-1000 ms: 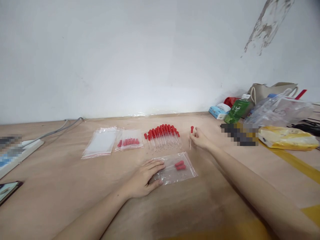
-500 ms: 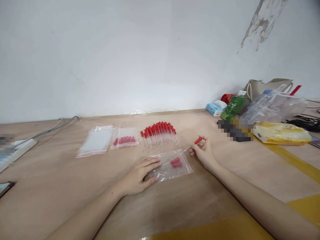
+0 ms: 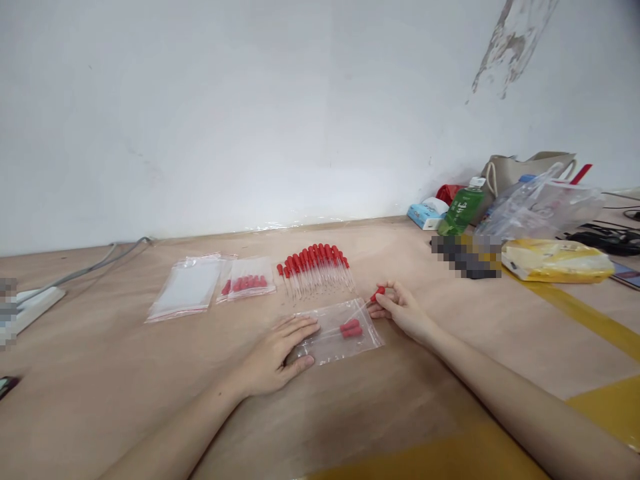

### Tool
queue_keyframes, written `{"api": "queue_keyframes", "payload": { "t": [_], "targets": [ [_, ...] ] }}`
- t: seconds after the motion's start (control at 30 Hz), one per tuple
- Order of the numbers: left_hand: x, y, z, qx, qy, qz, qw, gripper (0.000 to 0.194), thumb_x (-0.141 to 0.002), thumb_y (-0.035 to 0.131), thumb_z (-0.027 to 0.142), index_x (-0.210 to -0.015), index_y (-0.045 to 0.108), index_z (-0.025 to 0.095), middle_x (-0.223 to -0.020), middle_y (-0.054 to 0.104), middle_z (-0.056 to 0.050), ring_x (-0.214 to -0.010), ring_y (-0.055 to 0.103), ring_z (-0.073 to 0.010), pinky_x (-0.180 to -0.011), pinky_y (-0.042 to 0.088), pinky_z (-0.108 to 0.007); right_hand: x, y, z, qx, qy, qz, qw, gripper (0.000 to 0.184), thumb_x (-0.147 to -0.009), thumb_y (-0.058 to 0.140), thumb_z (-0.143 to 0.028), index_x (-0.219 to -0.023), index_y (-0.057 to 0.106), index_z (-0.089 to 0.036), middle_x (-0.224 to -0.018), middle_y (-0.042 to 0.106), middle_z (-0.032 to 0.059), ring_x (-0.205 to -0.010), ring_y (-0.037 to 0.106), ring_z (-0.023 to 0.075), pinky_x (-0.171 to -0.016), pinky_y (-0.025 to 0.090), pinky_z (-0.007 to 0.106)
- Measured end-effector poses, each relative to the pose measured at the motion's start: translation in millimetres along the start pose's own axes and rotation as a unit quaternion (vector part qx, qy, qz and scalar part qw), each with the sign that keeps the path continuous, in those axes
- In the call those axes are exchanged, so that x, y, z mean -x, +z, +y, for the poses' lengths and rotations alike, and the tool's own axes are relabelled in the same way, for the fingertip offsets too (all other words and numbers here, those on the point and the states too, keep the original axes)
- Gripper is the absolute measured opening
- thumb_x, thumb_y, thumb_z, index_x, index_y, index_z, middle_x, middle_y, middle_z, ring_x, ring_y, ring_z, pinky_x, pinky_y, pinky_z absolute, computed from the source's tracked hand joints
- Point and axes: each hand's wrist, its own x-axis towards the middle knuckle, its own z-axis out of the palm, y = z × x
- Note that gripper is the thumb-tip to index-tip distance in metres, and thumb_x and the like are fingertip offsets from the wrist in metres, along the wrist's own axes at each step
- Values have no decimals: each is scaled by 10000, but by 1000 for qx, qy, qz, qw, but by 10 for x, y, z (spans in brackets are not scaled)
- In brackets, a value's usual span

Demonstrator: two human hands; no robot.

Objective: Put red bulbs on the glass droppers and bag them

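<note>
My left hand [image 3: 280,353] lies flat, fingers out, on the closed end of a clear zip bag [image 3: 325,347]. Two droppers with red rubber bulbs [image 3: 351,328] are inside that bag. At the bag's right-hand mouth, my right hand [image 3: 403,312] pinches another dropper [image 3: 377,293] by its red bulb, its thin clear tube pointing left into the bag opening. Beyond the bag, a fanned row of several red-bulbed droppers [image 3: 315,260] rests on the table, bulbs toward the wall.
Filled bags of droppers [image 3: 247,283] lie left of the row, beside a stack of flat zip bags [image 3: 187,287]. At the right are a green bottle [image 3: 463,210], a tissue box [image 3: 425,215], a yellow pack [image 3: 555,260] and a plastic bag [image 3: 545,207]. A cable [image 3: 90,270] runs at the left.
My right hand has moved left toward the bag's mouth, and the dropper's tube has gone further into it. My left hand stays on the bag. The whole view has shifted slightly.
</note>
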Motion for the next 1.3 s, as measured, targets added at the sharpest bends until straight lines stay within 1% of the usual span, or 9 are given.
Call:
{"api": "queue_keyframes", "payload": {
  "t": [0.13,0.23,0.37,0.53,0.77,0.9,1.07,1.23,1.3],
  "targets": [
    [8,0,3,-3,-8,4,1000,488,-858,414,396,-1315,321,254,-1329,412,-45,-1216,369,-219,-1019,295,-439,-44,-150,-42,93,24,-66,993,424,-603,670,-450,-821,408,-199,-692,602,-18,-505,560,85,-505,472,241],
    [10,-6,10,-5,-11,5,1000,495,-856,416,395,-1318,313,252,-1332,408,-48,-1214,369,-227,-1014,302,-436,-82,-253,-52,156,21,-71,985,393,-604,676,-443,-773,447,-173,-631,572,-31,-459,494,53,-429,403,182],
    [8,-11,17,-4,-11,1,1000,495,-858,411,394,-1321,307,252,-1336,401,-48,-1215,368,-227,-1017,296,-438,-107,-302,-43,183,25,-54,981,390,-605,670,-465,-763,469,-170,-586,529,-50,-447,452,51,-396,356,169],
    [11,-6,7,-12,-14,-4,1000,503,-860,407,401,-1327,294,250,-1346,387,-46,-1224,354,-224,-1024,284,-439,-68,-201,-23,218,-24,-77,973,353,-594,681,-443,-753,553,-155,-550,509,-57,-462,426,53,-437,345,183],
    [13,-5,12,-11,-10,0,1000,505,-859,410,403,-1328,293,257,-1342,393,-48,-1217,362,-231,-1018,290,-443,3,-8,8,194,-42,-140,970,297,-668,631,-391,-843,609,-153,-698,626,9,-607,558,112,-596,444,255],
    [10,-10,16,-10,-14,-2,1000,507,-860,411,400,-1331,288,257,-1346,386,-43,-1227,347,-226,-1025,285,-435,4,64,18,161,-49,-113,979,267,-650,641,-366,-809,580,-161,-744,636,20,-657,588,121,-630,463,259],
    [8,-15,21,-6,-9,-4,1000,504,-862,409,395,-1331,286,257,-1343,391,-44,-1223,352,-225,-1024,284,-435,-18,139,55,127,-55,-82,987,293,-634,648,-373,-785,466,-198,-721,604,-11,-600,581,110,-553,464,239],
    [5,-13,20,-10,-7,-11,1000,485,-864,406,392,-1322,304,270,-1348,385,-36,-1231,344,-217,-1030,272,-434,-21,142,66,121,-65,-149,979,268,-708,581,-382,-779,381,-219,-737,588,-17,-693,595,125,-606,472,256],
    [3,-11,16,-9,3,-11,1000,441,-869,401,384,-1295,350,282,-1354,376,-30,-1232,345,-213,-1033,266,-437,-47,98,69,146,-73,-136,977,248,-714,571,-373,-794,396,-215,-717,583,-16,-659,583,118,-571,460,236]
  ]
}}
